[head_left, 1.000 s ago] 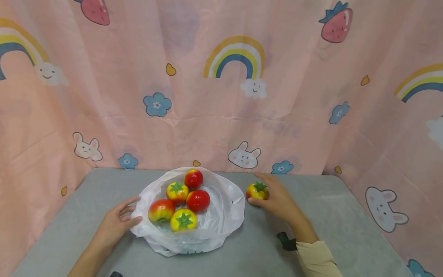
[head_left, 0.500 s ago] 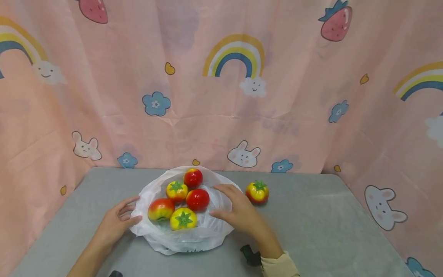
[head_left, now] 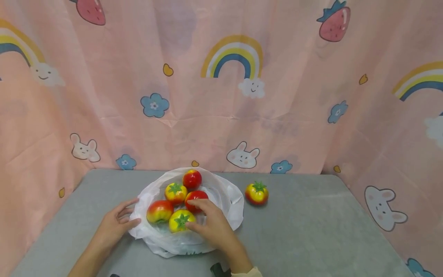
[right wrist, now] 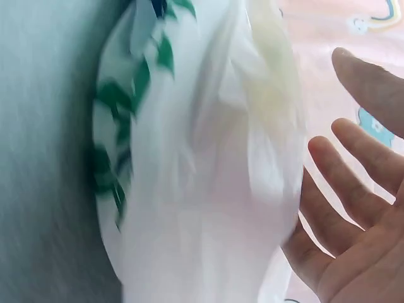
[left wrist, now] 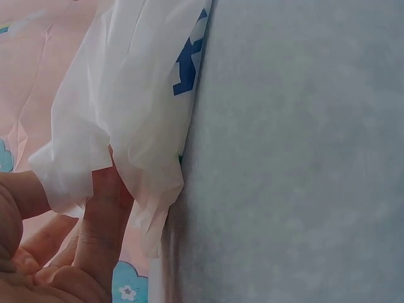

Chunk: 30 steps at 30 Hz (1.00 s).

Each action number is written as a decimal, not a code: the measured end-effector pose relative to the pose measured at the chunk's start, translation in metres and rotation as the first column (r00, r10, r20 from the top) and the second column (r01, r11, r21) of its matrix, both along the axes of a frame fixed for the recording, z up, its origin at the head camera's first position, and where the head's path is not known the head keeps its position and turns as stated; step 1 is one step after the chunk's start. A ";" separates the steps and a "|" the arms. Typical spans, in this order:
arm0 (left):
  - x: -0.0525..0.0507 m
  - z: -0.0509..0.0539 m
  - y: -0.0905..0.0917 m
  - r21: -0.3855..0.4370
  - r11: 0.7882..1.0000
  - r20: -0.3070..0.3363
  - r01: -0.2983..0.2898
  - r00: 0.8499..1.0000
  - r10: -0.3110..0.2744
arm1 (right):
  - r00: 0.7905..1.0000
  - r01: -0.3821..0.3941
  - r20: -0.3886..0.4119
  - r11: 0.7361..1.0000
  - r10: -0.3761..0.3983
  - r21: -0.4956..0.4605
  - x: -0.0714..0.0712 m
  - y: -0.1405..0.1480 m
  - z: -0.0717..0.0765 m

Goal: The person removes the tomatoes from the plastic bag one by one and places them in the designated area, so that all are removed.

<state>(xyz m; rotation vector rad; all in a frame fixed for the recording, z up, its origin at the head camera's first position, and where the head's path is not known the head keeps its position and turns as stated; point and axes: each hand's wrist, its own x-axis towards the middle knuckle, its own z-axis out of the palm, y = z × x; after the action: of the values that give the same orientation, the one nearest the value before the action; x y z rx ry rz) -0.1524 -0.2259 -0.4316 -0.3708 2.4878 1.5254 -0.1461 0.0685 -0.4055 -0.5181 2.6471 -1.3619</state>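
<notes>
Pink cloth (head_left: 294, 57) spread right across the back and wrapped round both sides, falling in soft folds, with one long crease running level through its lower half! Up in the middle sat a rainbow (head_left: 232, 50), orange, white, yellow and blue, a smiling cloud (head_left: 252, 88) tucked under its right foot. A strawberry (head_left: 334, 25) hung high on the right; blue flowers (head_left: 154, 105), rabbit faces (head_left: 243, 156) and little yellow drops (head_left: 168, 70) were scattered between. Then came the worktop (head_left: 311, 223), grey, faintly mottled, its straight far edge running along the cloth, its far right corner rounded. And the light? Soft and even.
</notes>
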 end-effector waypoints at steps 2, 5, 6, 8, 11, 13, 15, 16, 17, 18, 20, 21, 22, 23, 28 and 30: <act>0.000 0.000 0.000 -0.009 1.000 -0.001 -0.003 1.000 0.003 | 1.000 0.001 -0.003 1.000 -0.001 0.009 0.001 -0.004 -0.003; 0.000 0.001 0.000 -0.023 1.000 -0.009 -0.003 1.000 0.002 | 1.000 0.015 0.024 1.000 -0.016 0.026 0.000 -0.009 -0.006; 0.000 0.000 0.001 -0.027 1.000 -0.010 -0.005 1.000 0.004 | 0.999 0.019 0.036 0.999 -0.020 0.034 0.000 -0.010 -0.007; 0.000 0.000 0.001 -0.026 1.000 -0.008 -0.007 1.000 0.007 | 0.998 0.025 0.063 0.998 -0.028 0.053 0.000 -0.011 -0.009; 0.000 0.000 0.002 -0.022 1.000 -0.004 -0.013 1.000 0.013 | 0.996 0.024 0.089 0.998 -0.030 0.063 0.000 -0.011 -0.012; 0.000 0.000 0.002 -0.022 1.000 -0.005 -0.013 1.000 0.013 | 0.996 0.028 0.083 0.998 -0.033 0.062 0.000 -0.012 -0.013; 0.000 0.000 0.002 -0.025 1.000 -0.012 -0.009 1.000 0.009 | 0.996 0.033 0.076 0.998 -0.037 0.056 0.000 -0.011 -0.014; 0.000 0.000 0.002 -0.027 1.000 -0.013 -0.007 1.000 0.007 | 0.997 0.036 0.072 0.998 -0.040 0.053 0.000 -0.011 -0.014; 0.000 0.000 0.001 -0.029 1.000 -0.017 -0.004 1.000 0.003 | 0.997 0.038 0.070 0.998 -0.041 0.053 -0.001 -0.011 -0.015; 0.000 0.000 0.001 -0.030 1.000 -0.019 -0.001 1.000 0.000 | 0.996 0.039 0.072 0.998 -0.042 0.054 -0.001 -0.012 -0.015; 0.001 0.000 0.000 -0.032 0.999 -0.027 0.006 1.000 -0.007 | 0.996 0.037 0.076 0.997 -0.042 0.069 -0.001 -0.012 -0.016; 0.001 0.000 0.000 -0.033 0.999 -0.030 0.010 0.999 -0.011 | 0.996 0.036 0.080 0.996 -0.042 0.080 -0.001 -0.013 -0.017; 0.001 0.000 -0.001 -0.036 0.999 -0.033 0.012 0.999 -0.013 | 0.996 0.034 0.084 0.995 -0.042 0.091 -0.001 -0.013 -0.017; 0.002 0.000 -0.001 -0.037 0.999 -0.037 0.016 0.999 -0.017 | 0.995 0.031 0.087 0.994 -0.040 0.102 -0.001 -0.013 -0.017; 0.002 0.000 -0.001 -0.046 0.999 -0.029 0.019 0.999 -0.020 | 0.995 0.021 0.094 0.990 -0.035 0.137 -0.001 -0.015 -0.018; 0.002 0.001 0.000 -0.042 0.999 -0.023 0.018 1.000 -0.018 | 0.994 0.019 0.102 0.989 -0.034 0.145 -0.001 -0.017 -0.018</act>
<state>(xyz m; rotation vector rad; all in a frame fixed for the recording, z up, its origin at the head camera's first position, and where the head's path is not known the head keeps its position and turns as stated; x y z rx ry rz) -0.1506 -0.2263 -0.4311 -0.3380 2.5374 1.4815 -0.1475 0.0520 -0.4236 -0.3851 2.6498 -1.1587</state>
